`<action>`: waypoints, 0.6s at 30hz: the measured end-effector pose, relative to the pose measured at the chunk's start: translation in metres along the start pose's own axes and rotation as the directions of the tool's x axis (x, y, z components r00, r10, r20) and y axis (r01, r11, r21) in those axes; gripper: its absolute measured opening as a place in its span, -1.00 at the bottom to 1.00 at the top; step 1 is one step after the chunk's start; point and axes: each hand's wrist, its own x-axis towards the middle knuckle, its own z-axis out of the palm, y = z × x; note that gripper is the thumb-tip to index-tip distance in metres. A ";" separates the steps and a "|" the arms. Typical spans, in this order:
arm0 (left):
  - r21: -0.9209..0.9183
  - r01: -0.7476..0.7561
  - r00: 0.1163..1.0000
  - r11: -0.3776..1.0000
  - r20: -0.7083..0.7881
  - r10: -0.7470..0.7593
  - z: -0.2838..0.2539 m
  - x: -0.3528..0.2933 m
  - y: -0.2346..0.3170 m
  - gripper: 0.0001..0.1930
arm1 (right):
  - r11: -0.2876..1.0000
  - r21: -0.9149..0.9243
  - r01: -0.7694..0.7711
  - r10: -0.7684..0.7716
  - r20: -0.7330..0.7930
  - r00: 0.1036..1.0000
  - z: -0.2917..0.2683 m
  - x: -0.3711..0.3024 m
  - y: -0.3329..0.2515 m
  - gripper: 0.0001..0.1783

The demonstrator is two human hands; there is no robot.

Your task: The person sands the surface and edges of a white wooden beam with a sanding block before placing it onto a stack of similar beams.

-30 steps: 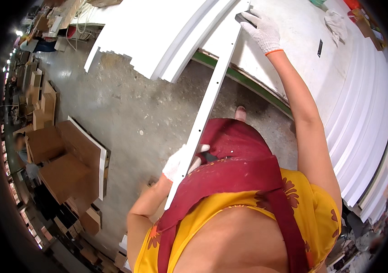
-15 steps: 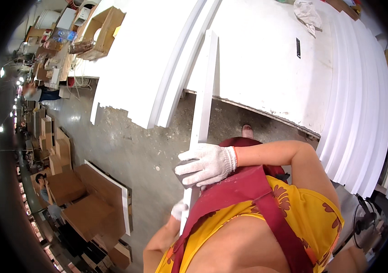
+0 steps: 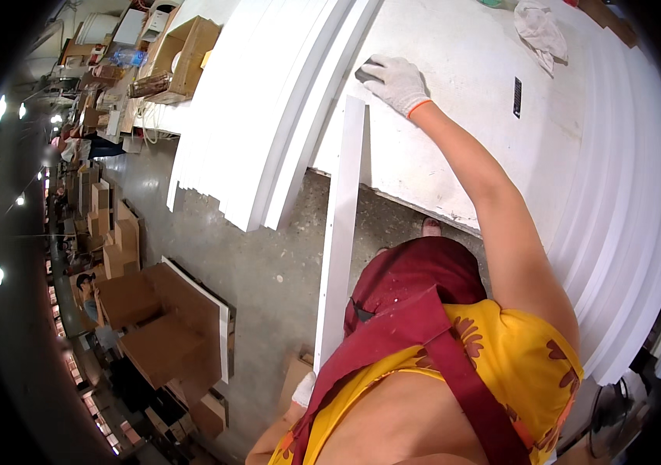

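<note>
A long white strip (image 3: 340,225) runs from the white worktable (image 3: 454,147) back toward my body, with small holes along its side. Beside its near end is my left hand (image 3: 304,390) in a white knit glove, closed at the strip; the apron hides part of the fingers. My right hand (image 3: 399,84), gloved too, reaches out over the table past the strip's far end. Its fingers are wrapped round a small dark grey block (image 3: 364,71), which looks like a sanding block. To the left of that hand lie more long white strips (image 3: 268,116), side by side.
More white strips (image 3: 617,209) cover the table's right side. A pale cloth (image 3: 540,31) and a small black slotted piece (image 3: 517,97) lie on top. An open cardboard box (image 3: 191,58) stands far left. Brown panels and boxes (image 3: 164,341) fill the floor at left, with people beyond.
My right hand has moved away from me along the strip to its far end, with the dark block. My left hand and the strip have shifted a little nearer my body.
</note>
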 end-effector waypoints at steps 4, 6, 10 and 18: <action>0.041 -0.047 0.997 0.998 -0.053 0.049 0.023 0.002 -0.008 -0.53 | 0.892 0.449 -0.044 0.182 -0.269 0.946 -0.002 -0.029 0.007 -0.54; 0.138 -0.088 0.987 0.987 -0.123 0.105 0.051 0.003 0.009 -0.57 | 0.764 0.644 -0.039 0.326 -0.334 0.884 -0.008 -0.050 0.014 -0.53; 0.799 -0.018 0.866 0.601 -0.287 0.409 0.020 0.045 0.011 -0.44 | 0.507 0.856 -0.102 0.526 -0.214 0.823 -0.033 -0.079 0.012 -0.48; 0.933 0.024 0.853 0.360 -0.207 0.479 0.048 0.098 0.070 -0.30 | 0.654 0.726 -0.212 0.490 -0.193 0.850 -0.036 -0.089 0.018 -0.46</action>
